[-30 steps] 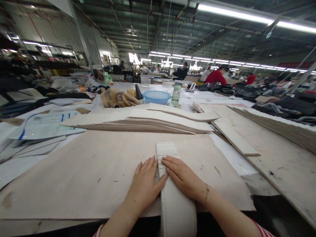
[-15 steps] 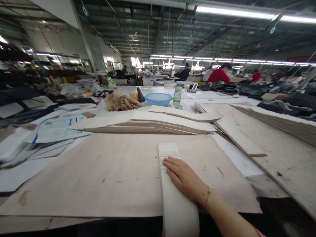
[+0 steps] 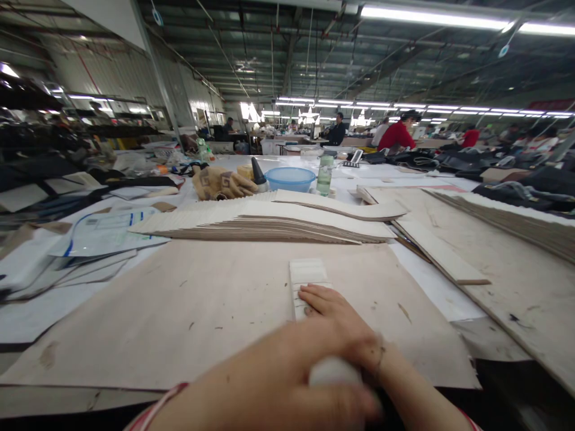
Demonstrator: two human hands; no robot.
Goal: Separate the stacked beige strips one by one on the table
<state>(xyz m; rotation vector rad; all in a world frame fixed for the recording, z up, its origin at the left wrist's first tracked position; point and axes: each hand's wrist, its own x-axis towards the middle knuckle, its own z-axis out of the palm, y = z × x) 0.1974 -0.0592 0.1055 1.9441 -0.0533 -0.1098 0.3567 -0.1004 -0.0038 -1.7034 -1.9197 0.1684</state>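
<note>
A narrow pile of white strips [image 3: 306, 275] lies lengthwise on a large tan sheet [image 3: 202, 299] and hangs over the table's near edge. My right hand [image 3: 336, 317] rests flat on the pile, fingers stretched out and pointing left. My left forearm crosses low in front of it from the lower left. My left hand [image 3: 348, 408] is smeared by motion near the hanging end of the strips [image 3: 335, 371], and its fingers cannot be made out.
Behind the sheet lies a wide fanned stack of pale strips [image 3: 269, 224]. Further back stand a blue bowl [image 3: 290, 178], a clear bottle [image 3: 325, 173], a black-tipped bottle [image 3: 257, 173] and tan gloves [image 3: 220, 182]. Long boards [image 3: 494, 251] lie at the right. A person in red [image 3: 395, 136] works far off.
My left hand left the strips and went out of view, then came back, sweeping across low in front. My right hand stayed on the pile.
</note>
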